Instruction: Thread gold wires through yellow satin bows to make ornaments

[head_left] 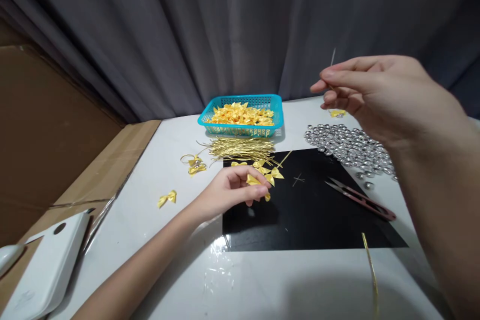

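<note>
Right grip (382, 85) raised; left grip (233, 190) lower, pinching yellow bow (252, 180).

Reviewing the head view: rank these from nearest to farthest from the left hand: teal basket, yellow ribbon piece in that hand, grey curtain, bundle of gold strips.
1. Yellow ribbon piece: in the left hand itself.
2. Bundle of gold strips: just beyond the hand.
3. Teal basket: behind the strips.
4. Grey curtain: at the back, behind the basket.
</note>
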`<move>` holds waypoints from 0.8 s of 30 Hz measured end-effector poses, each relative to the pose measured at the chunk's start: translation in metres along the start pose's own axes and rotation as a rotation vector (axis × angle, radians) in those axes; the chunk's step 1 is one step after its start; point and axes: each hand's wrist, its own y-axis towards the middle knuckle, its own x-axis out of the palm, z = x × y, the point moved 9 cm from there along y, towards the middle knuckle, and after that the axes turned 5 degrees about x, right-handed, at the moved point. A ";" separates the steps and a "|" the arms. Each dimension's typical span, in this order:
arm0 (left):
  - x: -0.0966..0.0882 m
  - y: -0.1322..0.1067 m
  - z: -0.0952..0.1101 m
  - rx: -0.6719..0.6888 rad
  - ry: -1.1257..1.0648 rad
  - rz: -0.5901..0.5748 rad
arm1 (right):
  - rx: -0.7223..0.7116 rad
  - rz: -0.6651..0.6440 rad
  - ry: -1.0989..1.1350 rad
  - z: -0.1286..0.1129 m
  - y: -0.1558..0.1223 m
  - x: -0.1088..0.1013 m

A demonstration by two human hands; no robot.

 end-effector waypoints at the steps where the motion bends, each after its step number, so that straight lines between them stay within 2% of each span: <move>1: 0.002 -0.002 0.003 -0.014 -0.010 -0.018 | -0.003 0.023 0.000 -0.002 0.000 -0.004; 7: 0.009 -0.013 0.025 -0.008 -0.003 -0.033 | -0.041 0.086 -0.004 -0.012 -0.001 -0.016; 12: 0.014 -0.024 0.038 -0.012 0.054 -0.046 | -0.002 -0.016 -0.030 -0.001 -0.002 0.000; 16: 0.006 -0.029 0.040 -0.041 0.101 0.067 | -0.025 -0.062 -0.039 0.000 -0.007 0.011; 19: -0.006 -0.030 0.043 -0.048 0.123 0.191 | -0.070 -0.128 -0.200 -0.004 -0.014 0.025; 21: -0.011 -0.032 0.046 -0.042 0.133 0.245 | -0.001 -0.220 -0.299 0.004 -0.019 0.040; 24: -0.020 -0.036 0.057 0.007 0.159 0.315 | 0.103 -0.290 -0.251 0.015 -0.031 0.053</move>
